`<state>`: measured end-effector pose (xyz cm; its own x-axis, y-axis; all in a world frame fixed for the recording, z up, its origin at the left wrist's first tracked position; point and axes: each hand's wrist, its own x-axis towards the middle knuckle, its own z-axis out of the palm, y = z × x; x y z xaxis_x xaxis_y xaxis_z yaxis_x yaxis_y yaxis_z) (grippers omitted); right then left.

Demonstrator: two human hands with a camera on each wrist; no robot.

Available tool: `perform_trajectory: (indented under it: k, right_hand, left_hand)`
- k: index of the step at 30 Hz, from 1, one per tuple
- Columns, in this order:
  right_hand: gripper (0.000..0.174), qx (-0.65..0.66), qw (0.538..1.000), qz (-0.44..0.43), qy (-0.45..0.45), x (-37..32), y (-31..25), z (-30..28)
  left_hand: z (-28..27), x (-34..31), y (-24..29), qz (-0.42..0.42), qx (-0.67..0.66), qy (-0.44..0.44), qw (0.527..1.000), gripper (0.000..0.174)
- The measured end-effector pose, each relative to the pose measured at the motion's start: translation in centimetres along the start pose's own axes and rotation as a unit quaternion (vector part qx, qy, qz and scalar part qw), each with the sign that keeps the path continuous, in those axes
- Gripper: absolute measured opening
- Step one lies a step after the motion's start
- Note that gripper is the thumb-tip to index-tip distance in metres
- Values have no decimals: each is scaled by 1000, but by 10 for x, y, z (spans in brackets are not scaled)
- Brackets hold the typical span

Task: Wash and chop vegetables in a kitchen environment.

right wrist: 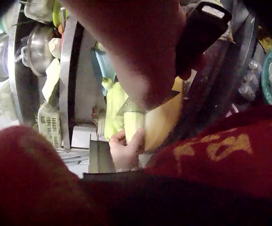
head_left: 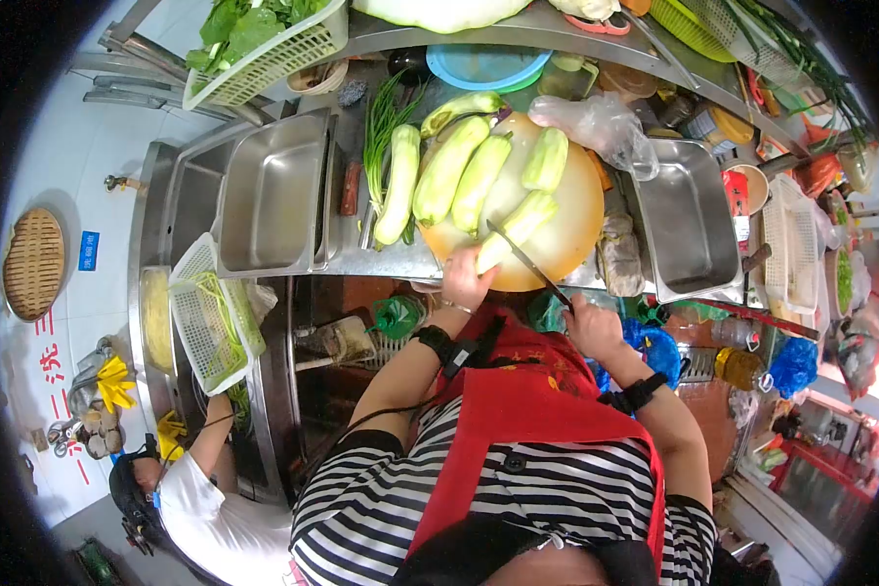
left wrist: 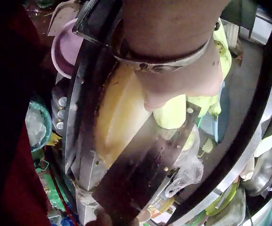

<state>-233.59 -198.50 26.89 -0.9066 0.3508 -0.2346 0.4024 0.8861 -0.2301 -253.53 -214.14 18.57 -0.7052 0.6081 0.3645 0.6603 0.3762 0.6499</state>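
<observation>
A pale green gourd (head_left: 518, 230) lies on the round yellowish cutting board (head_left: 581, 210), and the left hand (head_left: 467, 280) grips its near end. The right hand (head_left: 594, 327) is curled round the handle of a knife (head_left: 529, 262), whose blade tip is at the gourd's side. In the left wrist view the broad dark blade (left wrist: 143, 165) stands beside the cut face of the gourd (left wrist: 170, 113). The right wrist view shows the left hand (right wrist: 125, 153) with fingers and thumb on the gourd (right wrist: 134, 123). Another gourd (head_left: 545, 159) lies behind on the board.
Several gourds (head_left: 449, 171) and green onions (head_left: 381, 132) lie left of the board's middle. Metal trays stand left (head_left: 272, 195) and right (head_left: 689, 220). A plastic bag (head_left: 606, 127) and blue basin (head_left: 488, 66) are behind. Another person (head_left: 220, 508) works at the lower left.
</observation>
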Motion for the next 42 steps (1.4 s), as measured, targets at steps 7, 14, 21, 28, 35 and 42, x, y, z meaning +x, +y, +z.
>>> perform_trajectory:
  k: [7, 14, 21, 28, 35, 42]
  right_hand:
    - [24, -26, 998, -8, 60, 0, 13, -20]
    - [24, -30, 997, 49, 58, 6, 26, -21]
    - [30, 0, 984, 147, 103, 11, 35, -3]
    - [32, 76, 988, 89, 104, -8, 32, -29]
    - [25, 52, 995, 29, 79, -16, 21, -55]
    - [26, 31, 998, 29, 43, -13, 17, -51]
  left_hand:
    - [-14, 29, 24, -71, 89, -79, 990, 54]
    - [15, 50, 25, -422, -289, -168, 843, 53]
    - [48, 42, 18, -374, -350, -88, 854, 44]
    - [41, 29, 18, -285, -359, -53, 887, 32]
    - [36, 33, 24, -281, -312, -47, 907, 31]
    - [39, 36, 25, -297, -336, -47, 893, 29]
